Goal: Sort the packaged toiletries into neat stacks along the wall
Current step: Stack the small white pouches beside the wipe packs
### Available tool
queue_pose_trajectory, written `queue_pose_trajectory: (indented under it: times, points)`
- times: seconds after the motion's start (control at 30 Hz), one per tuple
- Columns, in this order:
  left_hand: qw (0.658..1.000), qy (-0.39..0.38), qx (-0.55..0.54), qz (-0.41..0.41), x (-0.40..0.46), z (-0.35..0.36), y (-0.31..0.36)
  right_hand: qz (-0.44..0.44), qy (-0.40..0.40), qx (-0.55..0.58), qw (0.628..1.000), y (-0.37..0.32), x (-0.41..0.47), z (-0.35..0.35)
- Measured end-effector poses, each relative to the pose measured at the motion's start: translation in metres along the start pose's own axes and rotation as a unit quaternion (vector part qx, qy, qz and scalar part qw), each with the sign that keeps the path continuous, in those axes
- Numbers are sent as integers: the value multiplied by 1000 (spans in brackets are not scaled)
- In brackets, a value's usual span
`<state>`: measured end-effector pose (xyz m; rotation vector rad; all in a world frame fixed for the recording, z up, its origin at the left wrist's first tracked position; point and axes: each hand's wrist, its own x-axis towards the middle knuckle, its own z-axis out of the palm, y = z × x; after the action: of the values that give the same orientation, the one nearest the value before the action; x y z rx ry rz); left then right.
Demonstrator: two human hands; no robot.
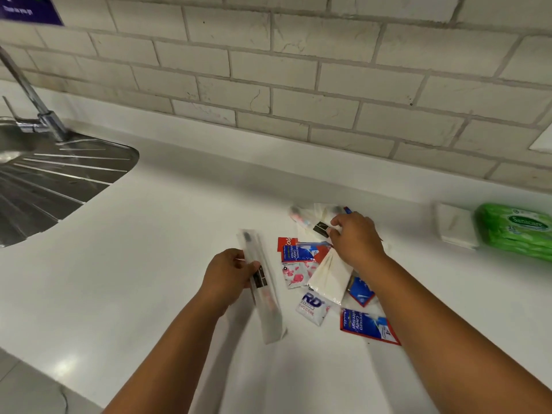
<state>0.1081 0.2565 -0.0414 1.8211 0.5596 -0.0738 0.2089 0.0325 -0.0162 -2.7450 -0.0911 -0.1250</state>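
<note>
My left hand grips a long clear packet with a toothbrush inside, held just above the white counter. My right hand reaches over a loose pile of packets and pinches another clear packet at the far side of the pile. The pile holds red and blue toothpaste sachets, a pink-patterned sachet, a white sachet with blue lettering and a white folded packet. My right forearm hides part of the pile.
A steel sink drainer and tap are at the left. A green wipes pack and a white packet lie by the tiled wall at the right. The counter's front edge runs across the lower left.
</note>
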Motion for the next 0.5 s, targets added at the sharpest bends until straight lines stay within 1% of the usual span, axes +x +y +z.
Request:
queue_pose_trajectory:
  times: [0.1, 0.17, 0.3, 0.4, 0.5]
  points:
    - [997, 19, 78, 17, 5, -7, -1, -2, -37, -74, 997, -5, 10, 7]
    - [992, 29, 121, 24, 7, -8, -2, -1, -53, -96, 994, -6, 14, 12]
    - [980, 53, 188, 34, 10, -7, -1, 31, -83, -85, 992, -9, 19, 17]
    - [975, 69, 206, 37, 9, -8, 1, 47, -103, -49, 992, -10, 21, 13]
    - [972, 98, 203, 67, 9, -7, 5, 38, -126, 8, 991, -15, 19, 8]
